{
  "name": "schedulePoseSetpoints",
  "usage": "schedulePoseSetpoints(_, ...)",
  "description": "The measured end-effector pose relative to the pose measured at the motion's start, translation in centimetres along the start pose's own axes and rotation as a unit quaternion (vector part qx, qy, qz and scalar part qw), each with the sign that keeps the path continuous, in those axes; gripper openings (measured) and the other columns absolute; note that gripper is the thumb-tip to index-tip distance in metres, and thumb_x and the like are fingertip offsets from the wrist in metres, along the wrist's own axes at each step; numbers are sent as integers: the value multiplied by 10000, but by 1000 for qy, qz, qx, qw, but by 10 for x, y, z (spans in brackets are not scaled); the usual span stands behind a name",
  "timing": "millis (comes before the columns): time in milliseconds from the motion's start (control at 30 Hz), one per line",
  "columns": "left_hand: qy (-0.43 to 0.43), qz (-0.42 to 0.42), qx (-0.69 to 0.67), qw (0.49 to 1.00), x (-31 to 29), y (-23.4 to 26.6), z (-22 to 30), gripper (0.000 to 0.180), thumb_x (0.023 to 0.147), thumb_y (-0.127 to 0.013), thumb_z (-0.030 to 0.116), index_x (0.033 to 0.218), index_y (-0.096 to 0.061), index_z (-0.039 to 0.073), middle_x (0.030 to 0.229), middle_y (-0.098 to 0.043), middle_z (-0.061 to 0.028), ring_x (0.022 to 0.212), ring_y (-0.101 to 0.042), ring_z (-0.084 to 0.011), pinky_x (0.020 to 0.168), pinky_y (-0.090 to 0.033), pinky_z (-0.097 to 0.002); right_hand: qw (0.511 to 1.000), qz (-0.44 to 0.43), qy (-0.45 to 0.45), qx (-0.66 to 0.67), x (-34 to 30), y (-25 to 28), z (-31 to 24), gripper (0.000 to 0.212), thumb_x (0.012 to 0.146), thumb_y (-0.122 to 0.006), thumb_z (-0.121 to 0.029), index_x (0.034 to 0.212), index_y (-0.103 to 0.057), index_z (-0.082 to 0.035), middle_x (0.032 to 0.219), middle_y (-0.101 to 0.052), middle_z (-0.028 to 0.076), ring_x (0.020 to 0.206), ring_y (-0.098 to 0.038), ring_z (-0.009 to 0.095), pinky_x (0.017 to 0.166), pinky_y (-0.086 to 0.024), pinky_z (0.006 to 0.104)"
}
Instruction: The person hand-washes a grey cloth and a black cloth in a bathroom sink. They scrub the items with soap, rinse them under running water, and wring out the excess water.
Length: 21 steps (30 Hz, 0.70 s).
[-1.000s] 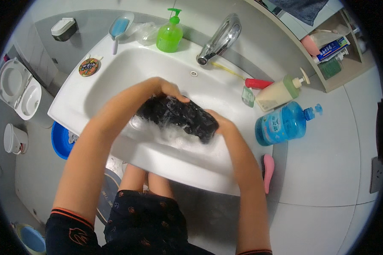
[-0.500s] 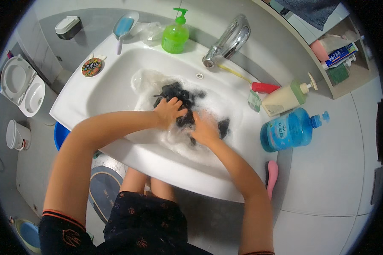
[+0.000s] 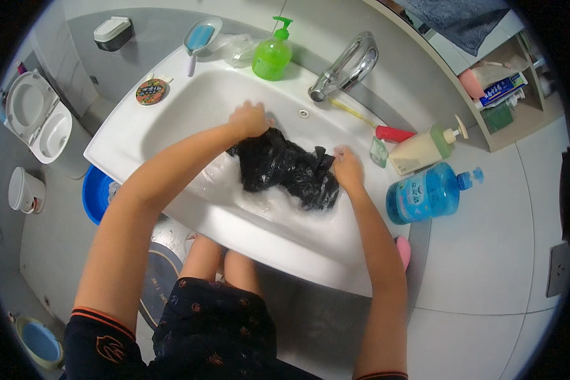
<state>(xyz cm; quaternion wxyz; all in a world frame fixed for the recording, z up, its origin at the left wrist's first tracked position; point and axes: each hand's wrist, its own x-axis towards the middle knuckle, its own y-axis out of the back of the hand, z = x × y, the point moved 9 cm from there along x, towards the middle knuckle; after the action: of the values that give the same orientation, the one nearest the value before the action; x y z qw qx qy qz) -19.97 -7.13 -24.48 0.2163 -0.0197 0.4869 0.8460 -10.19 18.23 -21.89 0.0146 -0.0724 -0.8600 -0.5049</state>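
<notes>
Black cloth (image 3: 282,166) in sink (image 3: 285,254), bunched earlier, now spread, left hand (image 3: 249,119) gripping its far edge, right hand (image 3: 348,168) gripping its right end, open room at the sink's left end

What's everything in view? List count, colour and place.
Washbasin: 1, white, centre
Wet cloth: 1, black, in washbasin
Suds: uncounted, white, around cloth
Faucet: 1, chrome, back rim
Pump bottles: 3, green, cream, blue, back to right
Scoop: 1, pale, blue inside, back left
Plastic bag: 1, clear, beside scoop
Round tin: 1, multicoloured, left rim
Stick: 1, red-yellow, right rim
Packet: 1, pale green, right rim
Partly hidden handle: 1, pink, right rim
Toilet: 1, white, far left
Bucket: 1, white, far left
Tubs: 2, blue inside, left
Towel: 1, grey, upper right
Shelf: 1, beige, upper right
Socket: 1, grey, far right
Left hand: 1, bare, cloth's left
Right hand: 1, bare, cloth's right
Forearms: 2, bare, below
</notes>
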Motion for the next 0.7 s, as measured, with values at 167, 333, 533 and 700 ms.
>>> schedulePoseSetpoints(167, -213, -66, 204, 953, -79, -51, 76, 950, 692, -633, 690, 1467, -196, 357, 1542, -58, -176, 1395, -87, -447, 1061, -166, -662, 986, -75, 117, -92, -61, -34, -42, 673, 845, -616, -436, 1405, -380, -145, 1438, -282, 293, 1291, -338, 439, 1054, -301, 496)
schedulePoseSetpoints(333, -212, -50, 318, 923, -73, -80, 46, 987, 662, -781, 461, 1448, -190, 368, 1497, -159, -127, 1315, -252, -428, 988, -284, -649, 970, -167, 101, -144, -67, -75, -55, 797, 815, -627, -497, 1458, -248, -217, 1458, -286, 218, 1293, -317, 448, 1040, -296, 553)
schedulePoseSetpoints(533, -183, 48, 123, 974, -29, -61, 53, 551, 804, -641, 482, 1258, -520, 194, 1170, -551, -143, 1003, -570, -367, 854, -480, -449, 987, -102, -94, 83, -31, -72, -6, 549, 878, -549, -479, 1165, -548, -11, 1092, -594, 250, 1051, -550, 397, 882, -421, 447)
schedulePoseSetpoints(700, 10, -214, -1, 977, 22, -79, -2, 814, 694, -728, 587, 1191, -577, -40, 1218, -575, -215, 1025, -593, -326, 879, -472, -407, 857, -326, -253, 309, -50, -78, -19, 784, 852, -539, -618, 1218, -525, 75, 1046, -617, 117, 952, -573, 228, 876, -438, 330)
